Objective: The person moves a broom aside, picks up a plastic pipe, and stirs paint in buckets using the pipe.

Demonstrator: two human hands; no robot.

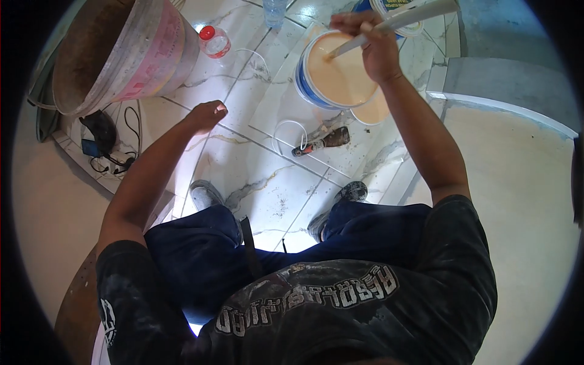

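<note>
Right arm's reaching way forward, right hand (380,53) closed on the stick (406,19), its tip down in the paint (344,70), bucket (302,85) sitting toward the floor's (267,201) far right corner. Left hand (208,116) hangs loosely curled above the tiles, well apart from the right.

Flr (255,194): wht tiles w/ grey-brn veins, dk joints, some smudges. Far L, lg bucket (149,55); just R of it, red-cap bottle (215,44). Far ctr, clear bottle (275,13). R of ctr, peach-liquid tub (303,85); nr side of it, blk/red tool (331,140). Far R, blue tub (404,9). L, cables (115,161).
</note>
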